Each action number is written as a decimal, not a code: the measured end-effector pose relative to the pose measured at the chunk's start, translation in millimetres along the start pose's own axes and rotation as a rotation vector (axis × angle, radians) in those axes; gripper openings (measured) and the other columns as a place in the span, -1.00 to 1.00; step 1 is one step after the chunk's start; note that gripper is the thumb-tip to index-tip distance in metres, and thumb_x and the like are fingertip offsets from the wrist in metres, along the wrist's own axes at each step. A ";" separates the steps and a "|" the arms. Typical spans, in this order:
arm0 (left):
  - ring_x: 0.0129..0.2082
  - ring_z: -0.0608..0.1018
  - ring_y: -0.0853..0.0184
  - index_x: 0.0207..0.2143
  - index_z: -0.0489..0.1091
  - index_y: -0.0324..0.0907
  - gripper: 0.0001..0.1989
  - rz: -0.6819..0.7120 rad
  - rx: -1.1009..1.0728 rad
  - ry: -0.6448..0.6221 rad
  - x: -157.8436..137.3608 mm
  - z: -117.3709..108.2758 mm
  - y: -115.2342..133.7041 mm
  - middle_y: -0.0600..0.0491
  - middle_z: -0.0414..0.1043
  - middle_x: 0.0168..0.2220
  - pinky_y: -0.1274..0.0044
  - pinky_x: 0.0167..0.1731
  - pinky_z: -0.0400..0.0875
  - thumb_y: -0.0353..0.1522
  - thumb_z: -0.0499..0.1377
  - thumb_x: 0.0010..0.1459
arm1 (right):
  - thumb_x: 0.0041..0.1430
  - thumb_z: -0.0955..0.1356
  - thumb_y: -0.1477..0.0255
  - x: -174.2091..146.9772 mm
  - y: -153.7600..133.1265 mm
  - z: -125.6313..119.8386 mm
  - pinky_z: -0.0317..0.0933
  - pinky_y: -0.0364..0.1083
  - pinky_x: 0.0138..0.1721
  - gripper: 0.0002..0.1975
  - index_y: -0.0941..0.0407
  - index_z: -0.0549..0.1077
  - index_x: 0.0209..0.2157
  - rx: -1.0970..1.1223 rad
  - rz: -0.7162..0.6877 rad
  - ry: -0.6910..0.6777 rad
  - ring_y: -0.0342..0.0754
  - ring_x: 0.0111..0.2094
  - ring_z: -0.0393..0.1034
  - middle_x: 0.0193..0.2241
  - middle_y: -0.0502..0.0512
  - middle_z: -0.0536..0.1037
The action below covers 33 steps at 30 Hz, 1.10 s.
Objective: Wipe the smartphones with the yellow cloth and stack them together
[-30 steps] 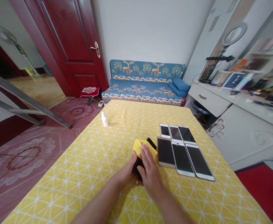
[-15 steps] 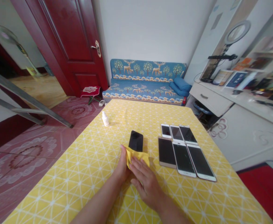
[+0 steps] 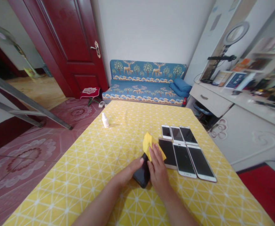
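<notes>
Your left hand (image 3: 128,173) grips a black smartphone (image 3: 142,175) by its left edge, thumb on top, holding it low over the tabletop (image 3: 99,150) with its yellow patterned cloth; whether the phone's underside touches the surface cannot be told. Your right hand (image 3: 158,169) lies flat, fingers extended, pressing a yellow wiping cloth (image 3: 149,145) onto the far end of that phone. The two hands sit close together, one on either side of the phone, the left clamped on it and the right spread open on the cloth.

Just to the right of your right hand lies a block of six smartphones in two rows, screens up, packed side by side. The near row (image 3: 189,161) holds three larger phones, and the corner of the wiping cloth overlaps the leftmost of them. The far row (image 3: 178,133) holds three smaller ones.

Well apart, near the far left edge of the tabletop, a small white bottle (image 3: 105,120) stands upright. Beyond the tabletop a blue sofa (image 3: 147,84) with a deer pattern stands against the wall, beside a dark red door (image 3: 73,47).
</notes>
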<state>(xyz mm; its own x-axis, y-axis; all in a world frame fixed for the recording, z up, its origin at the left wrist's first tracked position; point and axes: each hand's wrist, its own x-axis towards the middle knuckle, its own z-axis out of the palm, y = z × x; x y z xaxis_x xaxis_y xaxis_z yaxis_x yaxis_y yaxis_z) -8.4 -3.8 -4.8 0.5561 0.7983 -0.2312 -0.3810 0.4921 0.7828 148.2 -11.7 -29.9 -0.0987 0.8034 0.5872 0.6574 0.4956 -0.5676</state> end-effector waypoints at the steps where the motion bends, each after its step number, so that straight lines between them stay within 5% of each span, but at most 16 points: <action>1: -0.34 0.56 0.29 0.04 0.39 -0.25 -0.53 0.008 0.040 -0.033 -0.3 0.0 0.9 -0.15 0.53 -0.18 0.56 -0.38 0.40 -0.19 0.19 0.13 | 0.32 0.16 0.46 1.6 2.6 -2.0 -0.09 0.22 0.27 -0.48 0.04 0.06 0.29 0.001 0.051 0.041 0.07 0.33 -0.16 0.32 0.10 0.02; 4: -0.37 0.57 0.22 0.06 0.36 -0.28 -0.47 -0.052 0.094 -0.090 -0.1 -3.0 2.5 -0.17 0.54 -0.25 0.45 -0.33 0.43 -0.18 0.21 0.10 | 0.33 0.15 0.38 3.6 13.7 -8.1 0.02 0.19 0.24 -0.54 0.09 0.19 0.24 0.055 0.211 0.154 0.06 0.28 0.02 0.26 0.18 0.17; 8: -0.39 0.57 0.25 -0.02 0.43 -0.32 -0.54 -0.022 0.065 -0.016 2.0 -6.3 3.2 -0.17 0.55 -0.26 0.51 -0.36 0.41 -0.22 0.22 0.08 | 0.30 0.21 0.28 3.1 22.5 -15.3 0.19 0.14 0.14 -0.58 0.11 0.38 0.11 0.241 0.394 0.232 0.07 0.11 0.33 0.08 0.21 0.44; 13: -0.35 0.58 0.26 -0.10 0.48 -0.36 -0.58 0.045 -0.030 0.046 5.3 0.3 7.1 -0.20 0.55 -0.20 0.56 -0.36 0.39 -0.27 0.26 0.03 | 0.27 0.24 0.25 3.7 14.8 -16.2 0.16 0.14 0.15 -0.56 0.11 0.37 0.12 0.395 0.478 0.335 0.06 0.11 0.33 0.10 0.20 0.42; 22: -0.26 0.59 0.22 -0.08 0.47 -0.33 -0.63 0.090 -0.130 0.107 8.1 6.8 5.0 -0.20 0.55 -0.16 0.51 -0.24 0.40 -0.32 0.22 0.08 | 0.30 0.21 0.30 3.3 4.1 -8.7 0.09 0.15 0.21 -0.60 0.10 0.37 0.11 0.326 0.383 0.289 0.05 0.23 0.13 0.19 0.19 0.29; 33: -0.40 0.58 0.29 -0.17 0.44 -0.29 -0.71 0.230 -0.222 0.212 16.4 -1.0 4.0 -0.08 0.57 -0.31 0.51 -0.37 0.43 -0.32 0.25 0.07 | 0.28 0.24 0.51 -11.0 -9.3 2.8 0.34 0.05 0.05 -0.64 -0.05 0.44 0.04 0.321 0.047 0.110 0.01 0.05 0.39 0.03 0.07 0.49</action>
<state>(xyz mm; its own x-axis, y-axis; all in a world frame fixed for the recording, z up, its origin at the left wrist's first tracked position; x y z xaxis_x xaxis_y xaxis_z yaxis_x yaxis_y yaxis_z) -1.5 11.6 -6.1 0.2816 0.9392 -0.1964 -0.6414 0.3365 0.6895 141.1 -24.3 -32.7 0.0186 0.7964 0.6045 0.3889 0.5512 -0.7382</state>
